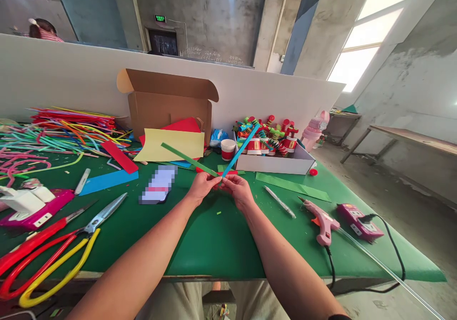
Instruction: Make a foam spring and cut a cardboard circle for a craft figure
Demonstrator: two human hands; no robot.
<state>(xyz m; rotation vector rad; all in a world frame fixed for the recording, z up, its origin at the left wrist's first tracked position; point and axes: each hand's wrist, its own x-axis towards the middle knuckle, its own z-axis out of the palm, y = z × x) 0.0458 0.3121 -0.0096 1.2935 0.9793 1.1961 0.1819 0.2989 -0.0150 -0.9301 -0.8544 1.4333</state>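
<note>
My left hand [204, 185] and my right hand [238, 190] meet above the green table [221, 244], fingers pinched together. The left hand pinches the near end of a green paper strip [185, 158] that slants up to the left. A blue paper strip [243, 147] rises to the right out of my right hand's pinch. The two strips cross where my fingertips touch. A short red strip [228, 172] lies just behind my fingers.
Scissors with red and yellow handles [53, 253] lie at the left. A pink glue gun [321, 221] and a pen [280, 201] lie to the right. Behind stand an open cardboard box [167, 101], coloured paper sheets [174, 144], a white tray of finished toys [271, 160] and a pile of pipe cleaners [53, 129].
</note>
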